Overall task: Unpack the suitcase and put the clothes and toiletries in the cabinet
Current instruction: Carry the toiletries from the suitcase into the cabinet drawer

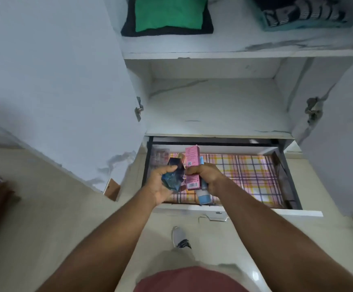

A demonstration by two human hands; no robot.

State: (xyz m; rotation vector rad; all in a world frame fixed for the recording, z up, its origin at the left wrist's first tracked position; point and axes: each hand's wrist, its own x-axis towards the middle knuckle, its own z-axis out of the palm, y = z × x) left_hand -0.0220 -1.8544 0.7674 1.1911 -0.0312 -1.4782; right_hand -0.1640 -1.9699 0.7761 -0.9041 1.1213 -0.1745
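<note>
Head view: left hand point(160, 182) grips blue bottle point(172, 173); right hand point(205, 175) pink box point(192, 165).

Behind the left hand's point(160, 184) fingers, blue bottle point(172, 175) partly covered. Under the right hand's point(205, 175) fingers, middle of pink box point(192, 157) and pale blue tube point(204, 197) hidden. Beyond the fingertips, small items at drawer's point(289, 186) back corner too blurred to tell.

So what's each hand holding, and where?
Left hand holds a blue bottle around its body. Right hand grips a pink box and light-blue tube mid-length.
</note>
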